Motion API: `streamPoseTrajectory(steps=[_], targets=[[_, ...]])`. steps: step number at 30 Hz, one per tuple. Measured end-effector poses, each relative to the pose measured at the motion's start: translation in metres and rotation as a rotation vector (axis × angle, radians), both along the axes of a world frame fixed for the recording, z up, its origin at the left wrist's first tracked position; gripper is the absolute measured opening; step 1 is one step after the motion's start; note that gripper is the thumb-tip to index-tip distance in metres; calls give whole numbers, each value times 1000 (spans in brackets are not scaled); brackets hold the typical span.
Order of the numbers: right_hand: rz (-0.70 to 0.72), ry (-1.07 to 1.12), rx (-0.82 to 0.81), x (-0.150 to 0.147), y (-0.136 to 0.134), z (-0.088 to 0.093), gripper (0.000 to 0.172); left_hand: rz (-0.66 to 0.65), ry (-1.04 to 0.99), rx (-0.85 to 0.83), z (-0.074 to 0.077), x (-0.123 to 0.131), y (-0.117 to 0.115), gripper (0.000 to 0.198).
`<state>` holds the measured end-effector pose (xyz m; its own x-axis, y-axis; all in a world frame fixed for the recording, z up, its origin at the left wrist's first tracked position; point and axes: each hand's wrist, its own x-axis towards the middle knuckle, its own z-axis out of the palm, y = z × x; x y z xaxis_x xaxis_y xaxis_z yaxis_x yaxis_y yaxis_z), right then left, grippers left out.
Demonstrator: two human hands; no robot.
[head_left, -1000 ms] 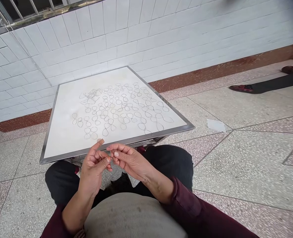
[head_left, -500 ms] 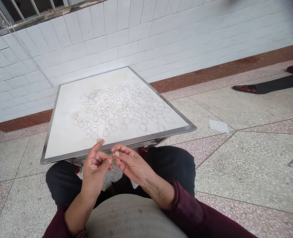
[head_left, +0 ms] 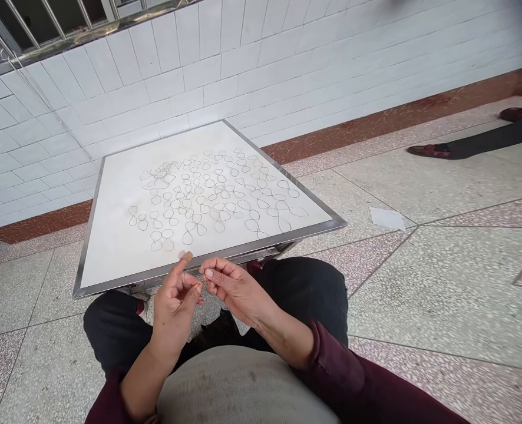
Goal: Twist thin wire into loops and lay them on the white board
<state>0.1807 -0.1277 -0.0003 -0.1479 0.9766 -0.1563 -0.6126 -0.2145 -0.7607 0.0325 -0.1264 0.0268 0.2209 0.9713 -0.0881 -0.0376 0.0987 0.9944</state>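
My left hand (head_left: 176, 300) is raised over my lap at the table's near edge, thumb and fingers pinched and one finger pointing up. A thin wire (head_left: 184, 277) shows faintly as a small curve by its fingers. Close beside it, my right hand (head_left: 228, 288) pinches too, its fingertips nearly meeting the left thumb. The wire between the two hands is too fine to follow fully. On the white table (head_left: 115, 235) in front lie several thin figure-eight wire loops (head_left: 194, 227), spread in rough rows. Farther back is a tangled heap of similar wires (head_left: 164, 172).
A grey metal rim (head_left: 287, 235) edges the table, which stands near a white tiled wall (head_left: 164, 88). My knees (head_left: 307, 288) are under its near side. To the right, a white paper piece (head_left: 387, 218) lies on the floor, and another person's leg and shoe (head_left: 433, 151) show.
My left hand has moved slightly right, and the fingertips of both hands have shifted a little. The loops on the table look unchanged. The whole view has shifted slightly.
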Motion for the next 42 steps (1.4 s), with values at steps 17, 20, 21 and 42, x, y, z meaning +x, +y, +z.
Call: streamPoseTrajectory(steps=[17,20,21,42], targets=[[-316,-1308,723,5,-8,5,24,-89,92,97,-4,2,-8,59],[-353,-1362,704,4,-9,3,26,-91,76,90,-3,3,-8,58],[-356,-1367,694,5,-8,3,27,-92,75,89,-3,3,-8,58],[-289,-1425,701,2,-2,4,23,-125,61,99,-7,2,-3,61]])
